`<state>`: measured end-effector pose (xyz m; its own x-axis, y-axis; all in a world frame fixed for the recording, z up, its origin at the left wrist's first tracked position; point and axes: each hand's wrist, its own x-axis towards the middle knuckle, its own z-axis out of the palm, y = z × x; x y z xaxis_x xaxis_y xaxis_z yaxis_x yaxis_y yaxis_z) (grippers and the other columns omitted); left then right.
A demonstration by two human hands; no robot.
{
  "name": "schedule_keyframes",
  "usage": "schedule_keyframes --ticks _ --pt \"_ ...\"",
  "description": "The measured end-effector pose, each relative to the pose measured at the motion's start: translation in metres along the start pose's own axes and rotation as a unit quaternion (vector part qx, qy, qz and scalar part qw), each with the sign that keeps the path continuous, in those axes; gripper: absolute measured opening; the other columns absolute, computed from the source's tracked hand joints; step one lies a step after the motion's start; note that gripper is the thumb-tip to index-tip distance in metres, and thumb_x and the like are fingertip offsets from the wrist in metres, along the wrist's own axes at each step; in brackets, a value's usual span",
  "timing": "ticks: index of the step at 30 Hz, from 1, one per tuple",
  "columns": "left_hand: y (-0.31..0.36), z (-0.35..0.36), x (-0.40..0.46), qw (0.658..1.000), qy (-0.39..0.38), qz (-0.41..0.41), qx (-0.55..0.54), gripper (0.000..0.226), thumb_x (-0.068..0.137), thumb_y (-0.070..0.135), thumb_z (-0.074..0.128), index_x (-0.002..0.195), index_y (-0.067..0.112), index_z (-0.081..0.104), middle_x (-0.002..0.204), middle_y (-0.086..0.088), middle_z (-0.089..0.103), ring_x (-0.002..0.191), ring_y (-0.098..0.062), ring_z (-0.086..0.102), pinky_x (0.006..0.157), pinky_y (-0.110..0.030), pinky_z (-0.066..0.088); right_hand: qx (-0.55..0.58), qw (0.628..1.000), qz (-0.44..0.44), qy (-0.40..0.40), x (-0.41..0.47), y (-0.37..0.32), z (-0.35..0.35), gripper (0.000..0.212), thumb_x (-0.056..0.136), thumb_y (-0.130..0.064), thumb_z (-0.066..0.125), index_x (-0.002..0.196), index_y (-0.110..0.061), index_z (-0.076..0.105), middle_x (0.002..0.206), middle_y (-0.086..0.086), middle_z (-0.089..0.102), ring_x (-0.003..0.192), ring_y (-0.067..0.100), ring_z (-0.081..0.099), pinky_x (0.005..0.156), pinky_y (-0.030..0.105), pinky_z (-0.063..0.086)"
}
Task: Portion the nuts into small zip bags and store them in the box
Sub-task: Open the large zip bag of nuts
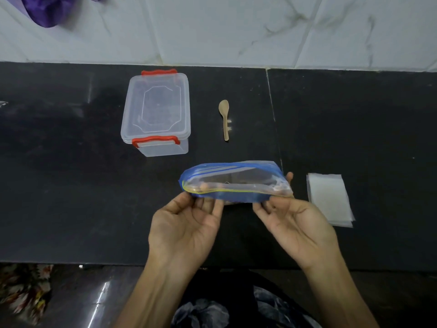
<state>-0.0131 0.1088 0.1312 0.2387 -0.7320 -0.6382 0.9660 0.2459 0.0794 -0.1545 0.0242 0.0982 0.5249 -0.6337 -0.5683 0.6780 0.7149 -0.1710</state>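
Note:
A large clear zip bag (234,181) with a blue top band and a yellow zip line hangs over the black counter, its mouth spread apart toward me; a few nuts (205,185) show inside. My left hand (186,223) pinches the bag's near left rim. At the near right rim, my right hand (293,221) grips with fingers wrapped behind the right end. A clear plastic box (156,114) with red clips stands lid-on at the back left. A stack of small zip bags (329,200) lies flat to the right.
A small beige spoon (224,119) lies between the box and a seam in the black counter (71,185). White marble wall tiles run along the back, with purple cloth (47,10) at the top left. The counter's front edge is just below my wrists.

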Motion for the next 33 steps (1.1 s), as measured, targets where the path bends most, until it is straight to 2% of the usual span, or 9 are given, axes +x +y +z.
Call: schedule_keyframes --ticks 6,12,15,17,20,24,27,29,33 --pt "0.016 -0.002 0.009 0.892 0.05 0.158 0.42 0.017 0.094 0.022 0.05 0.109 0.014 0.052 0.098 -0.01 0.069 0.074 -0.018 0.072 0.06 -0.032 0.059 -0.257 0.966 -0.019 0.029 -0.007 -0.015 0.01 0.051 0.071 -0.012 0.061 0.121 -0.017 0.051 0.119 0.016 0.063 0.101 0.033 0.066 0.076 0.047 0.055" --pt "0.028 0.0 0.007 0.565 0.071 0.371 0.734 0.018 0.086 0.041 0.058 0.087 0.023 0.059 0.081 0.003 0.064 0.072 -0.014 0.065 0.062 -0.027 0.054 -0.753 0.605 -0.239 0.094 -0.007 -0.021 0.017 0.012 0.092 -0.034 0.05 0.097 -0.025 0.057 0.101 -0.003 0.054 0.084 0.007 0.058 0.067 0.016 0.044" --pt "0.033 0.006 0.009 0.601 0.048 0.327 0.728 0.024 0.09 0.038 0.053 0.085 0.018 0.064 0.081 0.001 0.067 0.069 -0.013 0.067 0.056 -0.019 0.053 -0.781 0.551 -0.29 0.058 -0.005 -0.025 0.021 0.018 0.092 -0.032 0.051 0.085 -0.019 0.062 0.082 -0.006 0.059 0.071 0.003 0.057 0.06 0.011 0.042" --pt "0.035 0.01 0.013 0.699 0.037 0.229 0.676 0.027 0.093 0.033 0.049 0.086 0.014 0.066 0.08 -0.002 0.069 0.065 -0.009 0.067 0.058 -0.021 0.056 -0.782 0.568 -0.252 0.05 -0.003 -0.032 0.028 0.03 0.094 -0.03 0.047 0.077 -0.011 0.063 0.064 -0.002 0.059 0.06 0.006 0.055 0.056 0.013 0.041" --pt "0.04 0.016 0.018 0.843 0.052 0.079 0.53 0.031 0.095 0.028 0.045 0.084 0.01 0.066 0.075 -0.004 0.07 0.065 -0.012 0.065 0.06 -0.026 0.054 -0.682 0.719 -0.124 0.053 0.001 -0.045 0.043 0.036 0.097 -0.027 0.043 0.077 -0.007 0.064 0.061 0.001 0.063 0.059 0.009 0.06 0.065 0.024 0.048" --pt "0.047 0.018 0.022 0.921 0.087 -0.012 0.381 0.032 0.097 0.028 0.043 0.074 0.016 0.061 0.077 -0.006 0.064 0.077 -0.018 0.057 0.071 -0.033 0.046 -0.472 0.879 0.048 0.056 0.013 -0.052 0.049 0.025 0.091 -0.021 0.051 0.07 -0.012 0.062 0.061 0.002 0.053 0.059 0.011 0.05 0.053 0.022 0.051" --pt "0.045 0.016 0.025 0.859 0.087 0.011 0.504 0.042 0.098 0.042 0.036 0.099 0.012 0.065 0.095 -0.01 0.067 0.082 -0.02 0.06 0.073 -0.034 0.045 -0.589 0.806 0.066 0.008 0.02 -0.055 0.047 0.032 0.087 -0.042 0.049 0.095 -0.014 0.063 0.087 0.0 0.068 0.079 0.01 0.065 0.072 0.027 0.051" --pt "0.042 0.018 0.026 0.755 0.086 0.08 0.645 0.048 0.094 0.051 0.038 0.105 0.012 0.063 0.105 -0.01 0.066 0.095 -0.022 0.061 0.083 -0.036 0.047 -0.741 0.67 -0.007 -0.044 0.02 -0.054 0.051 0.036 0.085 -0.049 0.049 0.112 -0.028 0.058 0.109 -0.017 0.061 0.1 0.002 0.058 0.08 0.022 0.045" --pt "0.042 0.029 0.025 0.595 0.047 0.2 0.777 0.04 0.091 0.048 0.043 0.093 0.011 0.059 0.091 -0.008 0.062 0.085 -0.02 0.059 0.077 -0.033 0.047 -0.832 0.529 -0.144 -0.079 0.027 -0.045 0.056 0.021 0.095 -0.035 0.046 0.103 -0.025 0.062 0.09 -0.008 0.061 0.083 0.004 0.056 0.075 0.024 0.043"
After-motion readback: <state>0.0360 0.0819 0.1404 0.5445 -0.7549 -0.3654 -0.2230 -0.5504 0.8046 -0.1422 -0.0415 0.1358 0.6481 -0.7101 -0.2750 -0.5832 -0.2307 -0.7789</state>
